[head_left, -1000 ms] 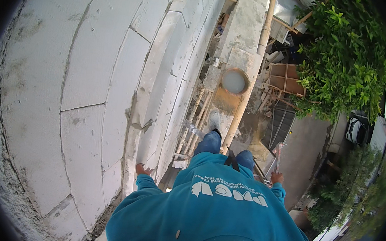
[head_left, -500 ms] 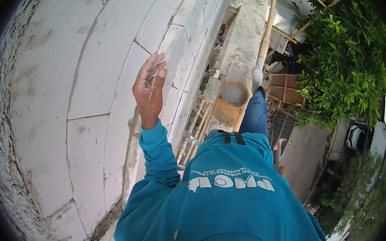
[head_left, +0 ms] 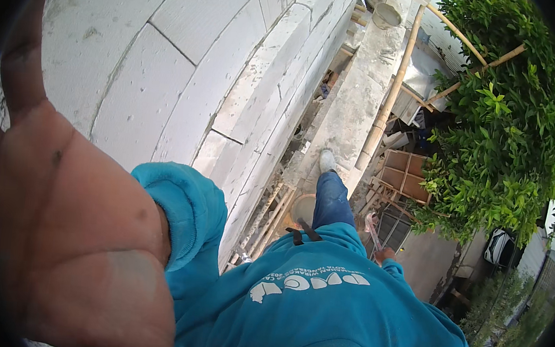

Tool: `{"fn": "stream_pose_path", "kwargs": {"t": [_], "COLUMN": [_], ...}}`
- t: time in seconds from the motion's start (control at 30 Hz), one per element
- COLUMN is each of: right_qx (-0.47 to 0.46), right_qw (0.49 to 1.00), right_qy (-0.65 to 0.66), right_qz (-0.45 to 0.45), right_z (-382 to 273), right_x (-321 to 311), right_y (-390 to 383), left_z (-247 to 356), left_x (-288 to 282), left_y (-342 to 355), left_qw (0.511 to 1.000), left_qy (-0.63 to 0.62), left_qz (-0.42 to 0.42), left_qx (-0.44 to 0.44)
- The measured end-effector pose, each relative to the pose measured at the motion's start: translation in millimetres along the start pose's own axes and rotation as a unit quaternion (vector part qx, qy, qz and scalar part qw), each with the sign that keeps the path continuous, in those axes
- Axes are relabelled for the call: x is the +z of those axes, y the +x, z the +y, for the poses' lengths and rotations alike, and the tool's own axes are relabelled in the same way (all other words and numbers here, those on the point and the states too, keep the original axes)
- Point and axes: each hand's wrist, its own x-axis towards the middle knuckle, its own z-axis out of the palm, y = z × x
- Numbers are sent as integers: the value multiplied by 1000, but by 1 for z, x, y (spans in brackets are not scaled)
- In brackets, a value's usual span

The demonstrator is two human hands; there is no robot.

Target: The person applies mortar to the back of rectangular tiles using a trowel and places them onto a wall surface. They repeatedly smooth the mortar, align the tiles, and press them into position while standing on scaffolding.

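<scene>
My left hand [head_left: 84, 223] fills the lower left, very close, its bare palm turned toward me. Its fingers stretch apart toward the dark left rim, where they are partly cut off, and nothing shows in the palm. Behind it rises a wall of large pale blocks [head_left: 144, 85] with thin joints. Down at my right side, my right hand [head_left: 385, 254] is closed around the end of a long, pale pinkish tool [head_left: 371, 226] whose kind I cannot make out. A round bucket [head_left: 302, 208] is beside my leg, partly hidden by my body.
I stand on a narrow, mortar-stained walkway [head_left: 355, 101] with a bamboo rail [head_left: 391, 101] along its right. Another bucket [head_left: 386, 16] sits at its far end. Leafy branches [head_left: 504, 106] spread on the right. Far below lie a wooden crate-like frame [head_left: 407, 176] and a paved strip [head_left: 430, 257].
My left hand has moved from in front of the wall to close before the view. The view has shifted, bringing in the far bucket. My right hand and its tool show more fully.
</scene>
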Motion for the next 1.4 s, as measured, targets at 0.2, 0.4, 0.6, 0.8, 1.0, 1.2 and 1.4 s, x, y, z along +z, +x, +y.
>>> {"fn": "stream_pose_path", "kwargs": {"t": [0.2,0.4,0.6,0.8,1.0,1.2,1.4], "right_qx": [-4,45,16,44,-76,-255,-408], "right_qw": [992,974,979,998,993,960,894], "right_qy": [103,221,-196,-31,-73,-82,-164], "right_qz": [76,32,-46,15,43,78,91], "right_z": [-49,-89,-118,-161,-196,-312,-418], "right_x": [-128,-279,-345,-350,-372,-445,-513], "right_y": [82,55,159,81,127,136,139], "left_z": [-182,-284,-293,-281,-285,-310,-361], "left_x": [21,23,10,0,-20,-51,-66], "left_y": [15,53,128,101,78,80,86], "left_qw": [996,998,989,963,905,798,707], "left_qy": [63,26,10,166,359,563,675], "left_qz": [-64,-59,-19,33,-2,-65,-81], "left_qx": [1,13,145,209,229,202,194]}}
